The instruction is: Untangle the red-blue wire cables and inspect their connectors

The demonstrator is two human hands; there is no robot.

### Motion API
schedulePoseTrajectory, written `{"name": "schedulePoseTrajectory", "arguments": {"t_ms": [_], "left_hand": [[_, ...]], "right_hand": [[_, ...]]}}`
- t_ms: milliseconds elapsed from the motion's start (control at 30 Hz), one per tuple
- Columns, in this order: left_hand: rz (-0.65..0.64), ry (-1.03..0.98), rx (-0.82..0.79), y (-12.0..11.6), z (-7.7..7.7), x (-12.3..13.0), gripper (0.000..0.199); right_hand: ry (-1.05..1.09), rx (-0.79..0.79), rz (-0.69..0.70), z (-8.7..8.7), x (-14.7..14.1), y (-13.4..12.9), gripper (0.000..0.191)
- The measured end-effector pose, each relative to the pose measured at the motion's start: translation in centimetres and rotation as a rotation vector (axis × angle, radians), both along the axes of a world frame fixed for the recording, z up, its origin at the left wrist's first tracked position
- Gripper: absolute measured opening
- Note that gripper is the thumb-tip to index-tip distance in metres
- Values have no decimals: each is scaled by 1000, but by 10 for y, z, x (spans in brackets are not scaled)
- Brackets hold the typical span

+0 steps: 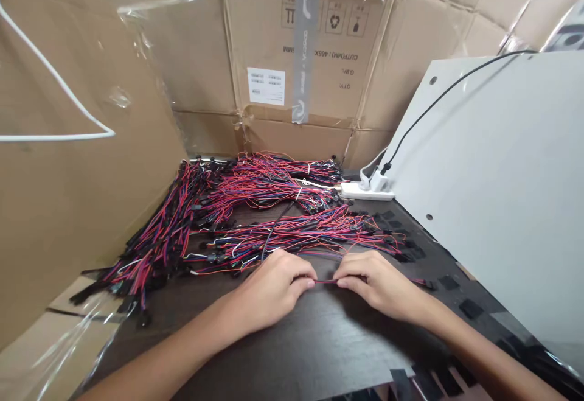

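Observation:
Both hands pinch one thin red and dark cable [325, 281], which runs straight across the short gap between them. My left hand [276, 285] is closed on it, thumb against fingers. From the other side my right hand [371, 279] is closed on the same cable, and an end with a dark connector [429, 284] comes out beyond it. Just behind the hands lies a loose bundle of red, purple and black cables [301, 230]. The cable's left end is hidden behind my left hand.
More cable bundles are heaped at the back [260, 182] and left [159, 237]. A white power strip [367, 191] with plugs sits at the back right. Cardboard walls [319, 72] and a white panel [497, 163] enclose the dark table [292, 352]. Black tape pieces [471, 309] line the right edge.

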State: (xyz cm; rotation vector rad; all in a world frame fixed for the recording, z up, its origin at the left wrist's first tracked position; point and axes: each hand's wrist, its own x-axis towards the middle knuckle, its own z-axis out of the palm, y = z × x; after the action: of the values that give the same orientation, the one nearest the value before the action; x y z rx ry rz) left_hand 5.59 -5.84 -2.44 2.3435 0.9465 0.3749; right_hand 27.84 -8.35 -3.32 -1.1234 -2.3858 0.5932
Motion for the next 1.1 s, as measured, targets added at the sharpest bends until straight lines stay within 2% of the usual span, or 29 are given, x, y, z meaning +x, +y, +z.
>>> {"name": "schedulePoseTrajectory", "arguments": {"t_ms": [133, 333, 400, 500, 600, 700, 767, 867, 1000, 1100], "left_hand": [[-38, -10, -27, 0, 1, 2, 23], [-17, -30, -137, 4, 4, 1, 21], [10, -17, -171, 5, 3, 1, 22], [68, 27, -110, 5, 2, 3, 23], [99, 72, -60, 3, 2, 6, 26], [122, 116, -70, 1, 3, 8, 27], [129, 130, -65, 1, 3, 8, 26], [122, 114, -54, 2, 4, 8, 26], [146, 121, -69, 2, 5, 9, 26], [157, 145, -83, 1, 6, 10, 27]], "right_hand": [[-6, 3, 89, 0, 1, 5, 26], [38, 10, 230, 4, 9, 16, 25], [19, 51, 231, 4, 9, 20, 24], [-111, 174, 179, 6, 7, 17, 27], [-224, 315, 91, 11, 9, -10, 31], [-193, 392, -40, 14, 18, -59, 30], [-196, 426, -123, 9, 26, -93, 28], [-296, 505, -126, -9, 32, -129, 28], [-289, 659, -327, -32, 28, -143, 23], [-323, 668, -257, -30, 31, -140, 28]]}}
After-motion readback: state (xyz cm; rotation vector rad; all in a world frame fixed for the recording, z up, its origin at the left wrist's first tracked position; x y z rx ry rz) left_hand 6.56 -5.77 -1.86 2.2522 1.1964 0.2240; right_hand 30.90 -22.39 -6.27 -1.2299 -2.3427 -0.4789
